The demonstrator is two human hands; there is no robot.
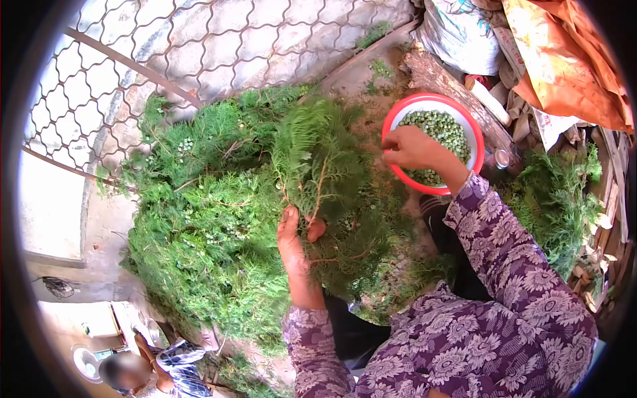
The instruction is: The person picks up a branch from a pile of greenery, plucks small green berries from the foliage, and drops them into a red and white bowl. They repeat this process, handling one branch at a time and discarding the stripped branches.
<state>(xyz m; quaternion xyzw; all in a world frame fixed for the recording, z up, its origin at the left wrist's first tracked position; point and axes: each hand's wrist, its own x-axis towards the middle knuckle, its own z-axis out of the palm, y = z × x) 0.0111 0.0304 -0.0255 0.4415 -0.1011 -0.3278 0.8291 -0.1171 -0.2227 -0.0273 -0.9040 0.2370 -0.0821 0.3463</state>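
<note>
Feathery green conifer sprigs are gripped upright by the left hand, fingers closed round the stems, above the heaped cuttings. Over the red-rimmed plastic bowl of green berries, the right hand is pinched, contents unseen. Berries could be spilled near the rim; open room is scarce beside the lattice fence.

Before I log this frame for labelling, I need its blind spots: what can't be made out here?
All in the head view:
- Right hand: fingertips curl down over the red bowl, so whether they pinch anything is hidden.
- Green berries: too small to count; the hand covers some.
- Left hand: grips the sprig, whose stem end is buried in foliage.
- Heap of green branches: hides the ground beneath.
- Another person: cut off by the lens edge.
</note>
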